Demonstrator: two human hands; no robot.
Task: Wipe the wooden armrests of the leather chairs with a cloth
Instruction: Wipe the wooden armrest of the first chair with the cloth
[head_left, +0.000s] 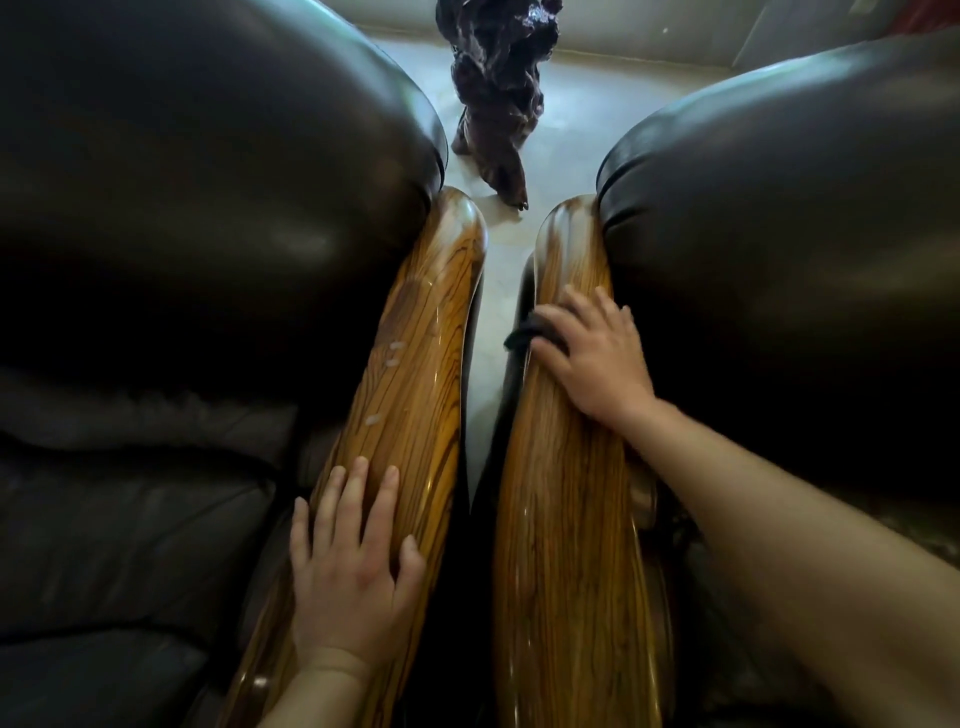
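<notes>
Two dark leather chairs stand side by side, the left chair (171, 218) and the right chair (805, 218), with a narrow strip of pale floor (483, 364) showing between them. Each chair has a glossy, striped wooden armrest on its inner side, and the two armrests run almost parallel, close together at the near end and slightly apart toward their rounded far tips.

The left hand (348, 566) lies flat on the near part of the left armrest (415, 353), palm down, fingers spread and released, gripping nothing. A few small pale reflections or marks sit on the wood further along this armrest.

The right hand (592, 353) rests on the right armrest (566, 545) about midway along its length, fingers spread and pressing down on a dark cloth (524, 330). Only a small bunched part of the cloth shows, sticking out from under the thumb side of the hand at the inner edge of the armrest; the rest is hidden beneath the palm. The bare forearm reaches in from the lower right corner.

Beyond the far tips of the armrests, a dark, gnarled wooden sculpture (493, 88) stands on the floor, near the top edge of the view.
</notes>
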